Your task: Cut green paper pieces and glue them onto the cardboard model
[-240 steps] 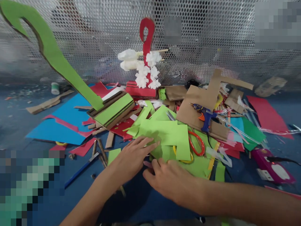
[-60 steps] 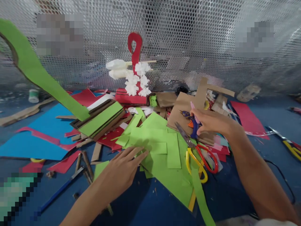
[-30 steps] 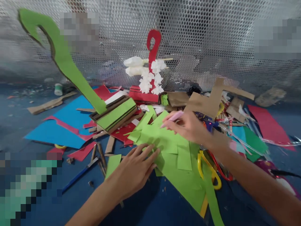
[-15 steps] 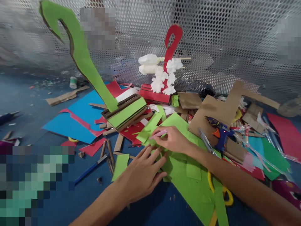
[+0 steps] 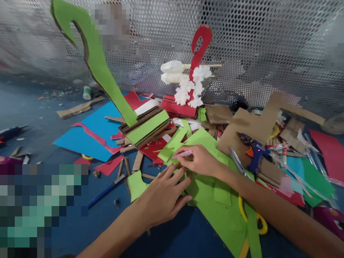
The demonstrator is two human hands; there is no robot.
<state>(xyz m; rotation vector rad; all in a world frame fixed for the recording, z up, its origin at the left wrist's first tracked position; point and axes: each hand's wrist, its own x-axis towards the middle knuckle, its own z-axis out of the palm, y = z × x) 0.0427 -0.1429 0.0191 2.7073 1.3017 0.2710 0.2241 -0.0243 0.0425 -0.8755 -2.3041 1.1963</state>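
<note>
My right hand [image 5: 200, 159] pinches a slim pink pen [image 5: 184, 154] over the green paper, its pointed end toward the left. Just below it, my left hand [image 5: 168, 191] lies flat with fingers spread, on green paper [image 5: 212, 218]; its fingertips are close to the right hand's fingers. What is directly under the fingers is hidden. Beside my left wrist is a green paper scrap [image 5: 137, 186] with a curved edge. Scissors with yellow handles [image 5: 262, 225] lie partly beneath the green paper and my right forearm.
Behind the hands stand a tall green cardboard hook shape [image 5: 103, 68] and a red one [image 5: 199, 46] with white paper tufts. A blue glue gun [image 5: 256, 156] rests on cardboard [image 5: 239, 125] at right. A blue-handled cutter [image 5: 106, 192] lies left. Perforated metal sheet [image 5: 156, 32] closes the back.
The view has shifted slightly, so the scene sits a little further right. The green scrap by my left wrist now shows a curved edge. Both hands keep nearly the same pose.
</note>
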